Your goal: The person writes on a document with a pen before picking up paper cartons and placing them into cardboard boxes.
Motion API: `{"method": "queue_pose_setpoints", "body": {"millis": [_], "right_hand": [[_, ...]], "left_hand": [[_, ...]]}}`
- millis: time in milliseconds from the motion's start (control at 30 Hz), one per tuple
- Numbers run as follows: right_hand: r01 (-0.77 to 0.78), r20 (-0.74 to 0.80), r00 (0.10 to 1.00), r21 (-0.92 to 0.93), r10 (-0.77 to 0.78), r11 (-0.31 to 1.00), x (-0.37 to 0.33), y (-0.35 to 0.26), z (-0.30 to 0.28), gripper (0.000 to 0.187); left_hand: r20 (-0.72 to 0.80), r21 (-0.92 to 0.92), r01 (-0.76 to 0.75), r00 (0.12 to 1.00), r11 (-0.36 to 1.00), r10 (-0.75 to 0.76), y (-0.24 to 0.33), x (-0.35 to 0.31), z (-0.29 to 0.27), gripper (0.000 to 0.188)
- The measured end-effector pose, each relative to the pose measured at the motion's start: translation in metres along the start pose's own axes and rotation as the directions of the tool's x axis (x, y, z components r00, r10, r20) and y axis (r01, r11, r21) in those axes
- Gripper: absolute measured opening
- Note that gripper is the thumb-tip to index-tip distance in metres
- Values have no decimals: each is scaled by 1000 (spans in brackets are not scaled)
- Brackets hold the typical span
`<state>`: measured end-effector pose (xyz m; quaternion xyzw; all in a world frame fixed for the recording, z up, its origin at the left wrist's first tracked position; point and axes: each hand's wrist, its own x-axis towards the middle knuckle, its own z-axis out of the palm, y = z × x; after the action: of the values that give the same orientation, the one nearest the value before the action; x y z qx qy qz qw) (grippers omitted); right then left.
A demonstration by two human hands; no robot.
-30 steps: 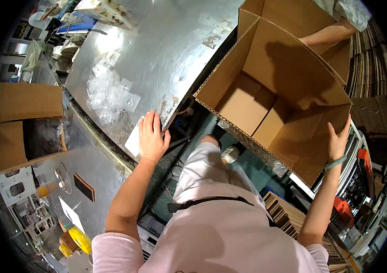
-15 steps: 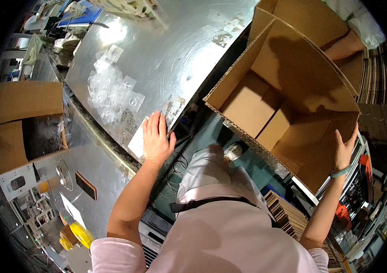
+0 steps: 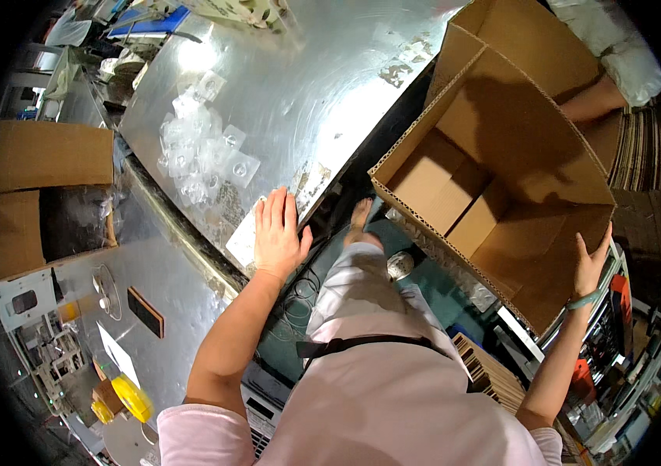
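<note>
My left hand (image 3: 279, 239) lies flat with fingers stretched out on a small white sheet (image 3: 242, 237) at the edge of the metal table (image 3: 292, 101). Beyond it on the tabletop sits a loose heap of clear plastic pieces (image 3: 198, 147), squarish with round centres. At the right stands a large open cardboard box (image 3: 525, 124), its inside holding only its folded bottom flaps. My right hand (image 3: 591, 268), with a green bangle at the wrist, grips the box's near right edge, thumb apart from the fingers. Some of its fingertips are hidden by the box wall.
Another person's forearm (image 3: 596, 99) shows beyond the box, beside stacked flat cardboard (image 3: 653, 151). On the left are an opened carton (image 3: 12, 233), a dark flat block (image 3: 146, 312) and a yellow tape roll (image 3: 132, 398). Cables (image 3: 295, 311) lie below the table edge.
The view has shifted slightly. One of my feet has come forward into sight between the table and the box. Both hands keep their places on the sheet and the box.
</note>
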<state>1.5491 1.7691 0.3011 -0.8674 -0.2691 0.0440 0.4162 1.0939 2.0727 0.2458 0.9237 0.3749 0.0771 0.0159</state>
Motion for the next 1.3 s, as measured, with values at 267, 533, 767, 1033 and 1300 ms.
{"method": "queue_pose_setpoints", "body": {"millis": [267, 533, 767, 1033, 1300], "right_hand": [[-85, -31, 996, 68, 88, 994, 1, -24, 10, 73], [-59, -48, 997, 117, 65, 991, -10, -7, 1, 78], [-150, -57, 988, -68, 146, 986, -7, -36, 11, 88], [-120, -76, 990, 4, 120, 993, -17, -38, 3, 86], [-133, -10, 990, 258, 140, 957, -7, -53, 13, 85]], "left_hand": [[-10, -112, 28, 1000, 993, -29, -3, 6, -11, 65], [-409, -342, -42, 906, 939, -108, -73, 241, -96, 61], [-103, -183, 420, 891, 889, -443, -163, 457, -98, 59], [-134, -218, -176, 980, 960, 149, -87, 374, -83, 54], [-52, -21, -183, 982, 983, 181, -3, 385, -123, 90]]}}
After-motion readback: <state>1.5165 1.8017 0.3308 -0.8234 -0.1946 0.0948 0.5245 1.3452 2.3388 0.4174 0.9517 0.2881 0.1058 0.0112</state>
